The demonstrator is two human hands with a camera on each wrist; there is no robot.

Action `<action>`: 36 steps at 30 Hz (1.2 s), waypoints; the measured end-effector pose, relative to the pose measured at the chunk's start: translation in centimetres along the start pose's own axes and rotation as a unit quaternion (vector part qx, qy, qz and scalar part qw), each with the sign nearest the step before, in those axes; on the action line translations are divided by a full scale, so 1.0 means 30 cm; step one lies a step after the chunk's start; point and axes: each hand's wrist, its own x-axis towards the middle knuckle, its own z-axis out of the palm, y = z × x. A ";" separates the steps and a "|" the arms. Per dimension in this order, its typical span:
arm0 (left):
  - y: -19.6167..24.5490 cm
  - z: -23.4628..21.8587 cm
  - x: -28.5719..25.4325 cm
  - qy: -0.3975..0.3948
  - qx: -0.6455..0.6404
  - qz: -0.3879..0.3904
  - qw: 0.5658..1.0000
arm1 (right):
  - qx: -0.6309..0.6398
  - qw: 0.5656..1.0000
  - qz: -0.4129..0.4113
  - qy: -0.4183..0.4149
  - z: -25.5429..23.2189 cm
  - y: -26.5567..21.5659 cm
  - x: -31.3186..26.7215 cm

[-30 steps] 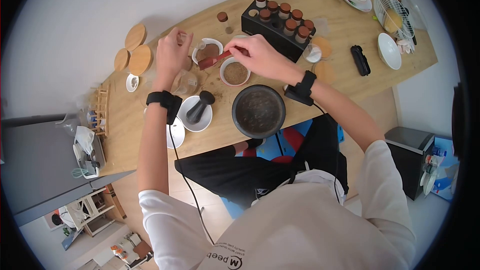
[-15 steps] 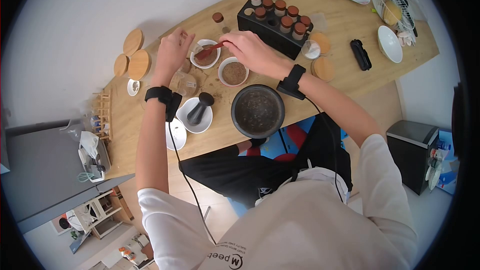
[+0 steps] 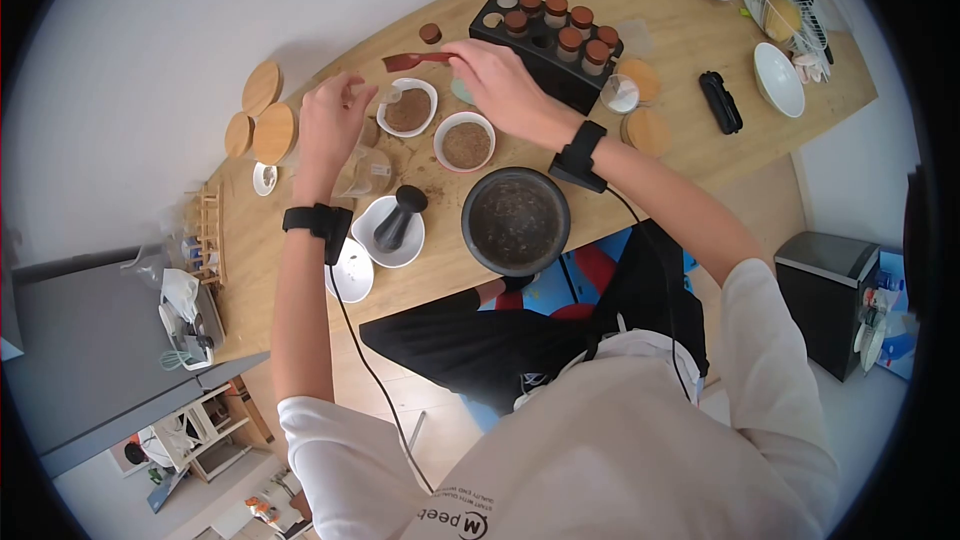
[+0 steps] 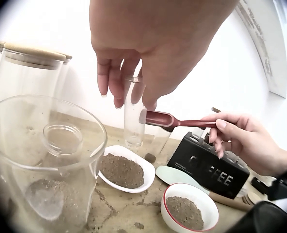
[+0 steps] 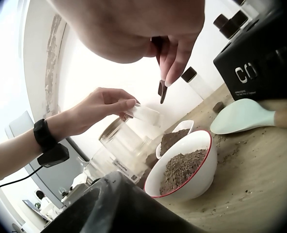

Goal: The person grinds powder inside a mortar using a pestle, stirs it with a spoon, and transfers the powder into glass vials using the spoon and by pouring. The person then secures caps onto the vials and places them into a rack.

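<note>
My left hand [image 3: 332, 130] pinches the top of a clear glass tube [image 4: 133, 114], which hangs upright above the white dish of brown powder [image 3: 408, 110]. Between the thumb and fingers of my right hand [image 3: 500, 85] is the handle of a small red scoop [image 3: 405, 62]. In the left wrist view the scoop [image 4: 159, 118] is level beside the tube; whether they touch I cannot tell. A red-rimmed white bowl [image 3: 466, 144] of brown grounds stands nearer to me. Inside the scoop no powder can be made out.
A black rack [image 3: 545, 68] holds several brown-capped tubes. Nearer me are a dark stone mortar [image 3: 516, 222] and a white bowl [image 3: 376, 251] with a dark pestle [image 3: 400, 220]. A pale green spatula [image 5: 240, 116] lies by the rack, and an open glass jar [image 4: 46, 160] stands at left.
The scoop dipped over the powder dish, then rose and moved away towards the back with my right hand. My left hand has shifted slightly left and down in the head view, keeping the tube.
</note>
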 end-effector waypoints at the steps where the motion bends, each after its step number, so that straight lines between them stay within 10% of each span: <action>1: 0.006 0.002 -0.003 -0.001 -0.001 0.002 1.000 | -0.011 0.999 -0.016 -0.030 0.017 0.009 0.005; 27: 0.015 0.034 -0.086 0.064 0.005 -0.027 0.998 | -0.012 1.000 0.009 -0.015 -0.059 -0.052 -0.006; 36: -0.024 0.033 -0.111 0.102 -0.065 -0.115 0.986 | 0.215 0.952 0.207 -0.068 -0.419 -0.239 -0.282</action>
